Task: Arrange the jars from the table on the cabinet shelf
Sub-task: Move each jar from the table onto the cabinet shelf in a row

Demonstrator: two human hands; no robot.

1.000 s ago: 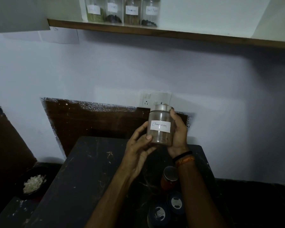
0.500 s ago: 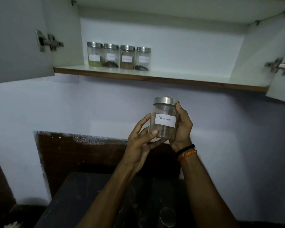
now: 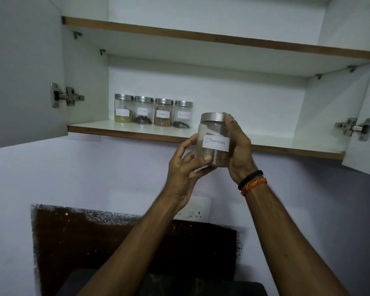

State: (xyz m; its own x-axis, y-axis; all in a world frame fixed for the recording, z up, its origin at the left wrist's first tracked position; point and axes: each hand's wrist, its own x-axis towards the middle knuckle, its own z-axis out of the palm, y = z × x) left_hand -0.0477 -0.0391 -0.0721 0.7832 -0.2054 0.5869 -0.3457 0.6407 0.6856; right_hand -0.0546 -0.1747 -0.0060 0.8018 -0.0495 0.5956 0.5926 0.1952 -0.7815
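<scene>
1. While four jars (image 3: pixel 153 111) stand in a row on the shelf (image 3: pixel 271 142) at centre frame, the Cinnamon jar (image 3: pixel 213 142) is unplaced.
2. Left hand (image 3: pixel 185 169) and right hand (image 3: pixel 238 150) grip it just below the shelf edge.

Light was dim and bluish; the cabinet interior (image 3: pixel 201 86) was brightest; the lower frame sank into shadow; edges bowed from wide-angle distortion.

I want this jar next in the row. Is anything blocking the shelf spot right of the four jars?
Nothing visible does. The cinnamon jar is held in both hands in front of the lower shelf, whose surface right of the four jars looks bare; the doors are open.
</scene>
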